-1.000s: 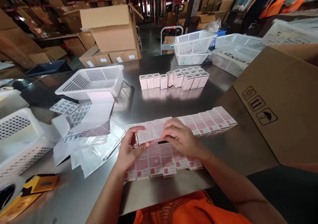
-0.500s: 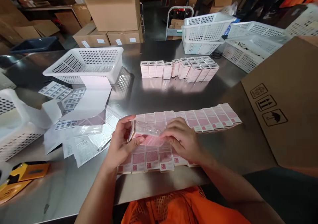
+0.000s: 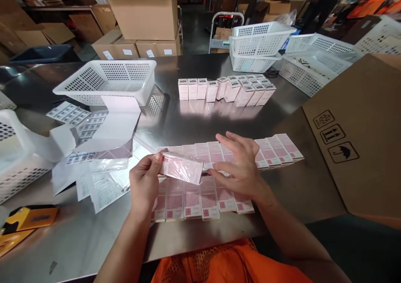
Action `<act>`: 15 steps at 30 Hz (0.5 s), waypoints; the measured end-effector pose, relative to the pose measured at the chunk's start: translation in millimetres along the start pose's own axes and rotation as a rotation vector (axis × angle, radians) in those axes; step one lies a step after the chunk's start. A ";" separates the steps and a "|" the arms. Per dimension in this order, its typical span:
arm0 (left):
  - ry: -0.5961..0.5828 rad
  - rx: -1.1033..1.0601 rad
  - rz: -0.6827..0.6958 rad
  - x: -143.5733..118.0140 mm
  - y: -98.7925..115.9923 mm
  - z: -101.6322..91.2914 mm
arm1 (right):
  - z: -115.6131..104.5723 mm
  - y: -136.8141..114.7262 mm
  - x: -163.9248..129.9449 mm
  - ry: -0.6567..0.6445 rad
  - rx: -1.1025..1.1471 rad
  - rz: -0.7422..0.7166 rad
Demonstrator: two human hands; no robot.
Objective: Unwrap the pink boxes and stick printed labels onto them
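Note:
Between my left thumb and fingers is a small pink-and-white box [image 3: 181, 167] in clear plastic film, tilted above the table. My left hand [image 3: 145, 180] is closed on its left end. My right hand [image 3: 239, 164] is at the box's right end, fingers spread, with thumb and fingertips close to the loose film there; whether they touch it is unclear. Below both hands, flat pink boxes [image 3: 191, 199] lie overlapping in a front row, and a second row of pink boxes [image 3: 283, 149] runs behind to the right. My hands hide parts of both rows.
Upright pink boxes [image 3: 232, 91] stand grouped farther back on the metal table [image 3: 200, 124]. A white basket [image 3: 109, 80], label sheets [image 3: 106, 187] and a yellow tool [image 3: 34, 218] are on the left. Stacked white baskets [image 3: 260, 44] stand at the back right; a large carton [image 3: 360, 136] is at right.
My left hand has turned the box so its broad face shows. My right hand has come off the box's end, moved slightly right and spread its fingers.

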State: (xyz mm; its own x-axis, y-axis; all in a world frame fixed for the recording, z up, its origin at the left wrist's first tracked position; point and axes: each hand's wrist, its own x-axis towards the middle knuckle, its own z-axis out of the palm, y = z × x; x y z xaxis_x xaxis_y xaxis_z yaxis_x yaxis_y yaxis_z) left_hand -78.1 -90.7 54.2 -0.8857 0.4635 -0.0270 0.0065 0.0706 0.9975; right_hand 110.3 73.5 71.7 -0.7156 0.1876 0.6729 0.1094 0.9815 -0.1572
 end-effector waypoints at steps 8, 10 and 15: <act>0.361 0.167 0.141 -0.4 5.3 2.3 | 0.1 -16.5 0.2 -0.076 0.210 0.074; 0.372 0.085 0.170 -2.4 2.1 6.2 | 4.5 -20.9 0.4 -0.069 0.143 0.117; 0.388 -0.108 0.255 -10.3 2.3 12.3 | 7.0 -28.4 0.5 -0.151 0.321 0.147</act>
State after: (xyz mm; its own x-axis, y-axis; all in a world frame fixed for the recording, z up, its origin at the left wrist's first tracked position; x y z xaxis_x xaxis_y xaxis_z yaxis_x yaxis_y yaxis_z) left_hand -63.3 -84.4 56.0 -0.9702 0.0887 0.2253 0.2158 -0.1048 0.9708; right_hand 102.0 45.4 71.5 -0.8044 0.2939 0.5162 0.0139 0.8781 -0.4783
